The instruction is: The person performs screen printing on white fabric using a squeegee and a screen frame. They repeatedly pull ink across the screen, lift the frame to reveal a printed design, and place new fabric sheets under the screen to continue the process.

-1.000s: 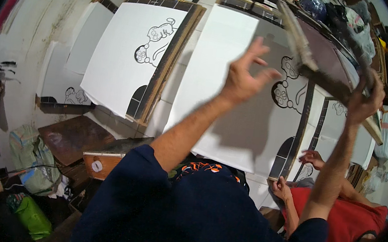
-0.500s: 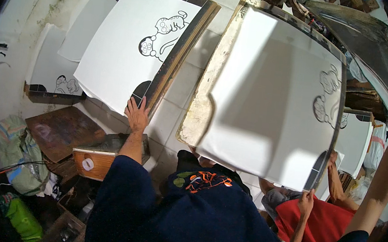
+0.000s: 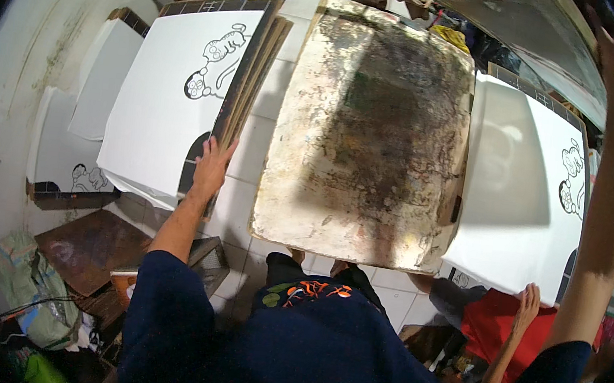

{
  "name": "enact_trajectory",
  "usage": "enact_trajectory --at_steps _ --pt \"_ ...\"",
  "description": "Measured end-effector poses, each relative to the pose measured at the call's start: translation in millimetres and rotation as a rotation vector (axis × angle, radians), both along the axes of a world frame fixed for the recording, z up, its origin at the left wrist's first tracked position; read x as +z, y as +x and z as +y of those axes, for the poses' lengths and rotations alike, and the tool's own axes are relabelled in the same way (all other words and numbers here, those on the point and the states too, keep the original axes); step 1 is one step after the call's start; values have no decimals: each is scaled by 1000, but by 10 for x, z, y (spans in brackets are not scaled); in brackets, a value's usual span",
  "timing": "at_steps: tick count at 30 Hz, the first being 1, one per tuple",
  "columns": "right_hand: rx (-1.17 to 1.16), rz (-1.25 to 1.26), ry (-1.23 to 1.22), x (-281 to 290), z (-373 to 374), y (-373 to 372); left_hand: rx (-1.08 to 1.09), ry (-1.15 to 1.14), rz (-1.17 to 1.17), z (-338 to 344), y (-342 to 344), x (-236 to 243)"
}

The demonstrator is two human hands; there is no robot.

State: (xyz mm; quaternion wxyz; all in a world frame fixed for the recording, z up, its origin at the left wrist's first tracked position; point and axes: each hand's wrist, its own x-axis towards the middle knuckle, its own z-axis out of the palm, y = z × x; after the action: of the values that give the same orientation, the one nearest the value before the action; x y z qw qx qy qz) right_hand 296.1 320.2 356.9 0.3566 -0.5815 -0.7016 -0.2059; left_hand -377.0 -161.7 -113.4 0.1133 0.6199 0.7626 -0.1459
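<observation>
My left hand (image 3: 213, 159), fingers spread, rests on the dark edge of a stack of boards (image 3: 252, 73) at the left, topped by a white sheet (image 3: 156, 93) with black cartoon line drawings. In the centre lies a bare, stained pad (image 3: 365, 138), its surface mottled cream and dark brown. Up at the far right, my right hand (image 3: 610, 48) grips the frame of a raised screen (image 3: 533, 36). Right of the pad, a co-worker's hand (image 3: 529, 298) holds the lower edge of a board carrying another printed white sheet (image 3: 511, 175).
More printed sheets on boards (image 3: 66, 129) lean along the left wall. Below them are a brown panel (image 3: 84, 247), a bundled sack (image 3: 38, 290) and clutter. A co-worker in red (image 3: 501, 339) is low at the right. Tiled floor (image 3: 255, 149) shows between the boards.
The printed sheet board from the centre has moved right, exposing the stained pad. The screen was lifted up and right. My left hand came down onto the left stack and stayed there.
</observation>
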Motion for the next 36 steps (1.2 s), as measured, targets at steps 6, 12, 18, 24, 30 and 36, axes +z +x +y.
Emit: enact_trajectory --at_steps 6,12,18,24,30,36 --pt "217 235 87 38 -530 -553 -61 69 -256 1108 1237 496" --pt "123 159 67 275 -859 -1029 -286 242 -314 493 3645 1108" --pt "81 164 30 331 -721 -971 -289 480 -892 -396 3223 466" --pt "86 114 112 253 -776 -965 912 516 -18 -1286 741 -83" --pt "19 189 25 264 -874 -1029 872 581 -291 -1156 576 228" --pt "116 206 -8 300 -876 -1065 726 538 -546 -784 1245 275"
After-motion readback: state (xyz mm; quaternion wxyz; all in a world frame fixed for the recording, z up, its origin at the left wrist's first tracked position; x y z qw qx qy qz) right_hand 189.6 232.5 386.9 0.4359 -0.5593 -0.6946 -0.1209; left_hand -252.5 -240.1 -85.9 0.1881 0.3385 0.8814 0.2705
